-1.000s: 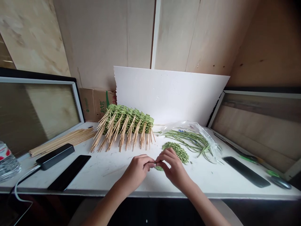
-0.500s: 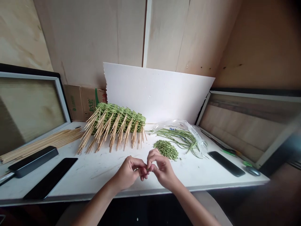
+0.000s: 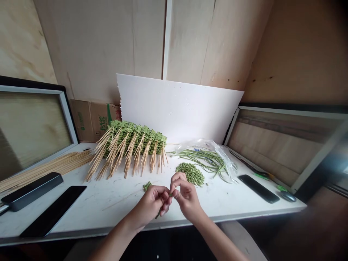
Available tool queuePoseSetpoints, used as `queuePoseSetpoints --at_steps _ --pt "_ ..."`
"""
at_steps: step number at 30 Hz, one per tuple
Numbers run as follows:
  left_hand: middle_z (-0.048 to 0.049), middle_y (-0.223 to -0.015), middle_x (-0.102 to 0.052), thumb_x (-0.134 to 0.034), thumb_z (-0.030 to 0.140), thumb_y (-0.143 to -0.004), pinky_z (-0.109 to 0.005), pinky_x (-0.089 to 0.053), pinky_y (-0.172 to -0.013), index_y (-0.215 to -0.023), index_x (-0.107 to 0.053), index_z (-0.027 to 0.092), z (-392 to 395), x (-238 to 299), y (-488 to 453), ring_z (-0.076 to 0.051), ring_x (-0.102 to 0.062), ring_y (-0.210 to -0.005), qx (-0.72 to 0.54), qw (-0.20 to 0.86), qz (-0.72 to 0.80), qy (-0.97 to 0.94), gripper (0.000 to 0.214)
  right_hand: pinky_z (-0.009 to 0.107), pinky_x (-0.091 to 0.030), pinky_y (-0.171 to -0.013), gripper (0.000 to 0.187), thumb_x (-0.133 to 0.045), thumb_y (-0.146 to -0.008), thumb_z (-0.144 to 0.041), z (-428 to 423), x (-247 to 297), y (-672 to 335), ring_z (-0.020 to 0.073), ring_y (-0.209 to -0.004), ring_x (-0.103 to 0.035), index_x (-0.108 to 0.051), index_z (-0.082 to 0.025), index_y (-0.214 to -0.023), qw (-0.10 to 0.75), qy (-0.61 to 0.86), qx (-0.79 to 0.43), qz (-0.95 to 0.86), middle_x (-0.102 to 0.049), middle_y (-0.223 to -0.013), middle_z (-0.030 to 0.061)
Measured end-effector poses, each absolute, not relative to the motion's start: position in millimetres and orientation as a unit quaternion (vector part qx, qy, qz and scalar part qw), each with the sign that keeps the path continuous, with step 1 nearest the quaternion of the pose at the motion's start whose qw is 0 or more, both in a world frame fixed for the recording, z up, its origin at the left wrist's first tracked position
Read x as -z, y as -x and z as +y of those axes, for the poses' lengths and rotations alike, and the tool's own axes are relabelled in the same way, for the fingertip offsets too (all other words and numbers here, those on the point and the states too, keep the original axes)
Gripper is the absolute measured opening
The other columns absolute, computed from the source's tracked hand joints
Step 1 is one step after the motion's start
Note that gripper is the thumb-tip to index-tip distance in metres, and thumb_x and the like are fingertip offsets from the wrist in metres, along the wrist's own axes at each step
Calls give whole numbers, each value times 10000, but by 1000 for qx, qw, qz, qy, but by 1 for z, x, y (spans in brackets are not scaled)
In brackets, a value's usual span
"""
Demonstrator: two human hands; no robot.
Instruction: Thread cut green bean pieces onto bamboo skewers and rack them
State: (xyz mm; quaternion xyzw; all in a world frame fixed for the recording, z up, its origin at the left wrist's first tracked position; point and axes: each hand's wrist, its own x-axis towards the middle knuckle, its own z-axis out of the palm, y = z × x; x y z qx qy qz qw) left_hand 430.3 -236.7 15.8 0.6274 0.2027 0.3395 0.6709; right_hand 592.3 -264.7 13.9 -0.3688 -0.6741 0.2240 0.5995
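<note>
My left hand [image 3: 150, 203] is closed with its fingers curled. A short row of cut green stem pieces [image 3: 147, 186] juts out behind it, looking like pieces threaded on a skewer, most of which the hand hides. My right hand [image 3: 186, 194] meets it fingertip to fingertip, thumb and forefinger pinching a small green stem piece [image 3: 170, 195]. Just beyond my right hand lies a heap of cut green stem pieces [image 3: 191, 174]. Behind that, long green stems [image 3: 203, 158], like garlic scapes, rest partly in a clear plastic bag [image 3: 225, 156].
A large stack of filled skewers [image 3: 133, 139] stands at the back left, sticks toward me. Bare bamboo sticks [image 3: 54, 166], a black box [image 3: 32, 190] and a black flat slab [image 3: 54, 210] lie left. A phone [image 3: 258, 188] and a mouse [image 3: 288, 196] are right on the white table [image 3: 114, 221].
My left hand has turned slightly, and the row of green pieces now shows behind it. A dark green end appears below its fingers. The view has shifted a little.
</note>
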Motion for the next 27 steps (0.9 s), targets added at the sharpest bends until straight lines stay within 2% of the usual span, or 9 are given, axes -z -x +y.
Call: queuePoseSetpoints --at_steps 4,8,10,14,20,23,27 --pt "56 -591 -471 -679 275 -852 -193 -291 -454 -693 -526 166 -235 -15 -430 -52 -379 -459 -336 725 183 -572 245 386 -446 -830 419 -663 -889 -614 -261 -12 -594 230 -878 -536 -687 -225 -735 598 364 -265 -663 -536 -873 45" --pt "39 -615 -487 -607 474 -967 -211 -311 -505 -791 -606 144 -228 -18 -423 -69 -411 -497 -347 684 204 -608 373 418 -443 -870 266 -713 -897 -510 -248 -7 -614 257 -935 -552 -777 -254 -861 600 418 -188 -655 -603 -893 61" --pt "30 -650 -491 -569 540 -986 -218 -308 -534 -874 -653 135 -222 -18 -420 -76 -398 -533 -375 655 232 -614 429 435 -442 -866 233 -727 -892 -487 -239 -1 -625 280 -948 -551 -802 -267 -907 562 463 -139 -671 -645 -865 71" --pt "25 -703 -471 -610 525 -972 -223 -301 -576 -964 -702 118 -215 -19 -416 -84 -357 -587 -392 662 251 -587 417 446 -438 -861 191 -776 -854 -458 -222 19 -641 315 -968 -540 -818 -271 -844 446 543 -79 -707 -695 -815 80" --pt "2 -782 -497 -662 481 -941 -241 -341 -655 -1033 -710 110 -213 -16 -417 -108 -401 -672 -406 658 269 -574 385 412 -440 -858 122 -807 -836 -392 -215 41 -647 305 -962 -538 -828 -277 -803 354 567 -90 -739 -709 -776 69" --pt "-2 -798 -511 -664 456 -934 -251 -363 -679 -1141 -701 115 -210 -11 -418 -122 -411 -696 -425 631 299 -576 401 402 -440 -838 178 -774 -863 -433 -213 43 -648 295 -942 -535 -825 -273 -804 337 553 -87 -757 -706 -772 70" --pt "-11 -788 -539 -625 472 -949 -262 -400 -689 -1187 -702 115 -208 -8 -417 -137 -451 -707 -413 587 326 -615 437 410 -445 -819 406 -573 -986 -510 -213 35 -652 282 -903 -544 -794 -223 -804 361 547 -83 -751 -696 -777 90"
